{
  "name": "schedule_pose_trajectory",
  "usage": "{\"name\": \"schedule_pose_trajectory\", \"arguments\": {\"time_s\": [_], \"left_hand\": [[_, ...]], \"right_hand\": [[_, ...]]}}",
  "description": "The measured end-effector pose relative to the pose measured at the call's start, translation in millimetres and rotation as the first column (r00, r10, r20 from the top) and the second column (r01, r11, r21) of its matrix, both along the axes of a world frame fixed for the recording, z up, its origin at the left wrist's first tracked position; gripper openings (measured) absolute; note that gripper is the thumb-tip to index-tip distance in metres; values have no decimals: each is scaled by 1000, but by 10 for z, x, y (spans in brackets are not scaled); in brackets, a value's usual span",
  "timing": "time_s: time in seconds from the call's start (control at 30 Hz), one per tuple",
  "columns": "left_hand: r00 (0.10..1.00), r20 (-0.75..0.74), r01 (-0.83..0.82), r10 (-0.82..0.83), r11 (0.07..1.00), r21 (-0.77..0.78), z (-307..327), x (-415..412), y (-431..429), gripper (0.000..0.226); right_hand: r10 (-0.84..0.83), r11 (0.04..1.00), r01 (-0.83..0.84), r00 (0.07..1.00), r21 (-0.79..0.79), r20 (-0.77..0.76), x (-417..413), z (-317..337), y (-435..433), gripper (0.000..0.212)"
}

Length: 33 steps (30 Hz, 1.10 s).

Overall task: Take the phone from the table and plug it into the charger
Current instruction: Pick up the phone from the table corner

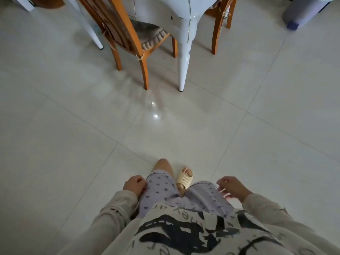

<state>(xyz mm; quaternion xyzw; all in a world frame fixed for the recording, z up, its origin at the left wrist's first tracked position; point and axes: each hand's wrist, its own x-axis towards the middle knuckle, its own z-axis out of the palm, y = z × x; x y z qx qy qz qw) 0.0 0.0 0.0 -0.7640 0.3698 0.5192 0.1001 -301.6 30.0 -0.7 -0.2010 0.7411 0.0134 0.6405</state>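
- Hanging beside the thigh, the left hand (135, 184) was loosely curled, holding nothing.
- The right hand (232, 187) hung with fingers spread open, empty.
- The white table (184, 24) stood ahead; no phone was visible.

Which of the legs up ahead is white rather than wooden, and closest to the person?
The white table leg right of the orange wooden chair. It is glossy and turned; the chair's legs are plain orange wood.

Lilac shorts (163, 190) with dark hearts, cream slipper (184, 178), orange-brown chair (128, 43), white table leg (184, 57), pale grey tiles (73, 144)
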Motion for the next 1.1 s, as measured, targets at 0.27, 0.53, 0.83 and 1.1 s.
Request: {"name": "schedule_pose_trajectory", "arguments": {"time_s": [0.27,0.53,0.83,1.1], "left_hand": [[981,14,-196,196,974,115,-110,208,-344,31],[997,14,-81,80,978,193,-129,451,-1468,31],[995,-84,-55,58,998,43,24,390,-3180,16],[936,-251,-254,247,967,5,178,79,-3987,30]], "right_hand": [[-32,988,33,999,-148,12,19,109,-1111,12],[-71,989,68,997,-128,-17,154,-17,-1978,14],[-95,995,96,985,3,-142,8,-110,-2375,16],[-85,995,91,984,30,-156,-168,-50,-2875,16]]}}
